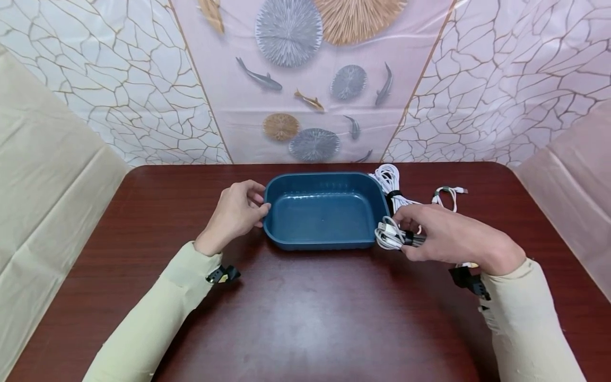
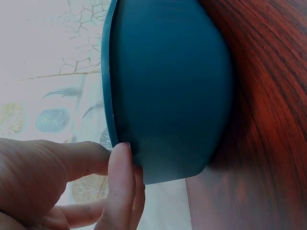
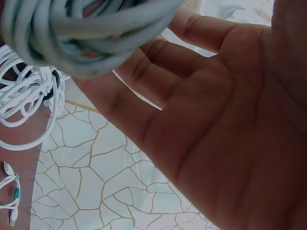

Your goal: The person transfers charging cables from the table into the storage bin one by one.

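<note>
A blue plastic tub [image 1: 324, 245] with rounded corners stands on the table, its inside bare. My left hand [image 1: 238, 209] pinches the tub's left rim; in the left wrist view the thumb reaches over the rim and the fingertips [image 2: 122, 165] lie against the outer wall. At the front right corner of the tub, my right hand [image 1: 444, 233] holds a coiled greyish-white USB cable [image 1: 390, 236] with a black tie round it. The coil fills the top left of the right wrist view, its lower loops in sight.
Behind the right hand, a larger white cable coil [image 1: 389, 183] with a black tie lies against the tub's right side. Farther right is a short white cable [image 1: 448, 196] with a green tie. Patterned cloth [image 1: 310, 106] hangs behind the dark red table [image 1: 305, 307].
</note>
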Tool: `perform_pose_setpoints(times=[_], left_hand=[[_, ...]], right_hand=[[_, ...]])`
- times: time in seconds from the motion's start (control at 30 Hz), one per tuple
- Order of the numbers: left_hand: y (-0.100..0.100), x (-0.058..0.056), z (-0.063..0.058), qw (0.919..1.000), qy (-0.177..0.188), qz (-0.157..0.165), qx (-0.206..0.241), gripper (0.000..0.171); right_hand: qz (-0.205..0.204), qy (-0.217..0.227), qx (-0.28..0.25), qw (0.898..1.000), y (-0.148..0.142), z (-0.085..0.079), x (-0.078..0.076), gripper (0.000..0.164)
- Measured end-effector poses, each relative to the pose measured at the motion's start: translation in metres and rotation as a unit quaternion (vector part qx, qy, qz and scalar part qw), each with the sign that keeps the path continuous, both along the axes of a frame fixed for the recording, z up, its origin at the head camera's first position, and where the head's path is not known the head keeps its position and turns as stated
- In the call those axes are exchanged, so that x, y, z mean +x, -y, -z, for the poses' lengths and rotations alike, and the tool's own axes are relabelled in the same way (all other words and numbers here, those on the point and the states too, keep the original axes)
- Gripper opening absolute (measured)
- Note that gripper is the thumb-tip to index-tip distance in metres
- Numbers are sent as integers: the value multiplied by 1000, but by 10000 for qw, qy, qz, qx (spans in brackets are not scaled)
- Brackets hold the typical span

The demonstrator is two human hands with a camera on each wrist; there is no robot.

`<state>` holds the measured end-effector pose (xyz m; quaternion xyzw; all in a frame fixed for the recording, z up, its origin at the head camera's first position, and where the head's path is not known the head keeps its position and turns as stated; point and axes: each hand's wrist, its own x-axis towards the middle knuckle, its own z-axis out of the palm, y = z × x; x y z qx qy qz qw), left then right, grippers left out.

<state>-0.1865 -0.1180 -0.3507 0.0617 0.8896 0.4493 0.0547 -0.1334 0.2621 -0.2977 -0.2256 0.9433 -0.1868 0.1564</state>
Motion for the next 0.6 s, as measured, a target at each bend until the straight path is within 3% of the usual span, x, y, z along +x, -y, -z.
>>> perform_pose_setpoints(times=[0.6], left_hand=[[0, 0, -1, 10000, -54, -29, -14, 38]], right_hand=[[47, -140, -8, 9999, 3, -2, -6, 37]])
